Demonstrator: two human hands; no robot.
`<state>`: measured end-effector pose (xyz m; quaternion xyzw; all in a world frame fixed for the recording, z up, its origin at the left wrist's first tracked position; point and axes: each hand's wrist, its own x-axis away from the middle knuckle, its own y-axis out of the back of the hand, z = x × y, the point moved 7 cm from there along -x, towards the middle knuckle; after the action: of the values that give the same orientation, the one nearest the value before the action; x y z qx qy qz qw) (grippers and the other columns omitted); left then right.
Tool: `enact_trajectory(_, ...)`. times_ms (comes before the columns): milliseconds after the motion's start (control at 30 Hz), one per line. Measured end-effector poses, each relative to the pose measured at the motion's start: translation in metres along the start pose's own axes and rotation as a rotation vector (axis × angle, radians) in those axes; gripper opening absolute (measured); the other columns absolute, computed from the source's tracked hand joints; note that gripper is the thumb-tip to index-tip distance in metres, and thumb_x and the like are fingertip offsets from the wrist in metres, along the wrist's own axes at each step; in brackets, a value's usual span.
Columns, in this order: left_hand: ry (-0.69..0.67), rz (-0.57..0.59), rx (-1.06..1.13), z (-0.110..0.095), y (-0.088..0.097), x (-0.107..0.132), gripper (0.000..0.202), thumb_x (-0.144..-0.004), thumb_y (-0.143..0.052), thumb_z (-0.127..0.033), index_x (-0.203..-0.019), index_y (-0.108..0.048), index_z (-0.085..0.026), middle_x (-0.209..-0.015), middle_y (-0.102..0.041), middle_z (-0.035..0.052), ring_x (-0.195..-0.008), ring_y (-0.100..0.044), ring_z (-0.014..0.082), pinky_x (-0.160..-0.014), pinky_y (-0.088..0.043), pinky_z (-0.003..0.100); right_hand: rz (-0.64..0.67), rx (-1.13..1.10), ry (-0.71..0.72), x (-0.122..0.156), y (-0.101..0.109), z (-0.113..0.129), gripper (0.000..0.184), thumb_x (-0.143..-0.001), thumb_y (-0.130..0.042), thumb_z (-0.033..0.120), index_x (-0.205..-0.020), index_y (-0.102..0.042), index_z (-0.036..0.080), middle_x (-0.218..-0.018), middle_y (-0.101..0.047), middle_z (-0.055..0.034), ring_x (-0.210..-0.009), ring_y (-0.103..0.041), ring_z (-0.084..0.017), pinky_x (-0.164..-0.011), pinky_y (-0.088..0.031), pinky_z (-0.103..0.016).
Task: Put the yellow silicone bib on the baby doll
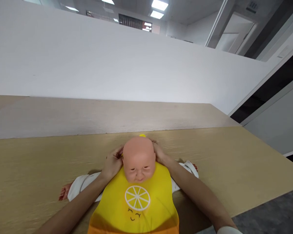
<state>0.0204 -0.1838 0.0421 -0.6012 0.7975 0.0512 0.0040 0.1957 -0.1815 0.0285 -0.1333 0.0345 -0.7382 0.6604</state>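
Observation:
A bald baby doll (pixel 139 156) in white clothes lies face up on the table. Over its chest is a yellow silicone bib (pixel 158 191) with a white citrus slice and a smiling face printed on it. My left hand (pixel 113 164) is beside the doll's head, its fingers curled in at the neck, where a sliver of yellow bib shows. On the other side, my right hand (pixel 158 152) reaches behind the head, which hides most of its fingers. A yellow strap end (pixel 142 135) pokes out above the head.
The light wood table (pixel 217 156) meets a paler board (pixel 100 113) at the back. Behind stands a white partition (pixel 112 65) topped by glass. The doll's sleeved arms stretch out under my forearms. The table's right edge drops to a grey floor (pixel 271 214).

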Motion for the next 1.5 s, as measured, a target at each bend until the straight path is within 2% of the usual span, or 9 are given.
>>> enact_trajectory(100,-0.030,-0.006,0.008,0.005,0.001,0.000,0.045,-0.067,-0.060,-0.023,-0.110,-0.067,-0.013,-0.122,-0.066,0.0120,-0.117,-0.058,0.0258,-0.100,-0.047,0.036,-0.019,-0.205,0.048,-0.003,0.006,0.001,0.033,-0.069,-0.069,0.045,-0.081,-0.060,0.015,-0.083,-0.065,-0.0034,-0.074,-0.059,-0.014,-0.066,-0.047,-0.023)
enact_trajectory(167,-0.042,-0.011,-0.014,0.008,0.002,0.000,0.045,-0.068,-0.059,-0.023,-0.112,-0.066,-0.013,-0.127,-0.063,0.0123,-0.120,-0.057,0.0250,-0.103,-0.044,0.035,-0.085,-0.184,0.142,0.002,0.015,0.004,0.032,-0.072,-0.066,0.046,-0.081,-0.059,0.015,-0.077,-0.060,-0.0004,-0.068,-0.054,-0.011,-0.064,-0.044,-0.021)
enact_trajectory(333,-0.045,-0.050,-0.164,0.008,0.006,0.001,0.045,-0.071,-0.055,-0.023,-0.114,-0.066,-0.012,-0.125,-0.064,0.0125,-0.120,-0.057,0.0252,-0.104,-0.043,0.035,-0.169,0.065,0.322,0.004,0.026,0.008,0.033,-0.080,-0.056,0.048,-0.076,-0.053,0.015,-0.069,-0.050,0.0023,-0.062,-0.043,-0.009,-0.059,-0.038,-0.019)
enact_trajectory(500,-0.022,-0.046,-0.326,-0.001,0.008,-0.001,0.041,-0.071,-0.051,-0.028,-0.105,-0.071,-0.014,-0.113,-0.071,0.0077,-0.109,-0.063,0.0248,-0.094,-0.048,0.028,-0.248,0.387,0.399,-0.008,0.033,0.010,0.036,-0.086,-0.045,0.047,-0.069,-0.049,0.016,-0.066,-0.048,0.0013,-0.064,-0.042,-0.010,-0.058,-0.031,-0.020)
enact_trajectory(633,-0.036,0.037,-0.486,-0.002,0.004,-0.005,0.041,-0.070,-0.046,-0.024,-0.100,-0.072,-0.015,-0.102,-0.074,0.0066,-0.095,-0.067,0.0248,-0.082,-0.050,0.027,-0.307,0.664,0.372,-0.013,0.036,0.010,0.033,-0.091,-0.040,0.038,-0.070,-0.052,0.015,-0.068,-0.054,-0.0010,-0.063,-0.044,-0.011,-0.058,-0.026,-0.022)
enact_trajectory(767,-0.036,0.080,-0.608,0.001,0.004,-0.008,0.041,-0.069,-0.042,-0.020,-0.095,-0.073,-0.015,-0.093,-0.075,0.0068,-0.086,-0.068,0.0246,-0.076,-0.049,0.027,-0.312,0.826,0.288,-0.016,0.036,0.007,0.027,-0.094,-0.040,0.028,-0.077,-0.056,0.013,-0.073,-0.059,-0.0036,-0.063,-0.048,-0.012,-0.058,-0.024,-0.023)
enact_trajectory(1067,0.004,0.080,-0.671,0.004,0.004,-0.008,0.039,-0.069,-0.042,-0.019,-0.092,-0.073,-0.017,-0.091,-0.075,0.0047,-0.081,-0.067,0.0236,-0.070,-0.047,0.025,-0.308,0.929,0.251,-0.019,0.037,0.004,0.030,-0.098,-0.040,0.029,-0.088,-0.063,0.012,-0.081,-0.065,-0.0072,-0.065,-0.051,-0.012,-0.056,-0.023,-0.022)
enact_trajectory(1333,-0.020,0.101,-0.726,0.005,0.004,-0.010,0.034,-0.069,-0.042,-0.017,-0.086,-0.071,-0.016,-0.085,-0.075,0.0065,-0.076,-0.066,0.0232,-0.067,-0.044,0.025,-0.329,0.981,0.209,-0.019,0.037,0.003,0.027,-0.098,-0.040,0.031,-0.091,-0.061,0.015,-0.073,-0.061,-0.0043,-0.058,-0.046,-0.011,-0.054,-0.020,-0.023)
enact_trajectory(1500,-0.009,0.116,-0.748,0.004,0.003,-0.008,0.034,-0.071,-0.042,-0.015,-0.088,-0.071,-0.016,-0.089,-0.075,0.0083,-0.076,-0.065,0.0226,-0.069,-0.044,0.026,-0.328,1.019,0.205,-0.018,0.035,0.005,0.029,-0.098,-0.039,0.032,-0.090,-0.060,0.015,-0.073,-0.060,-0.0044,-0.057,-0.042,-0.011,-0.054,-0.020,-0.024)
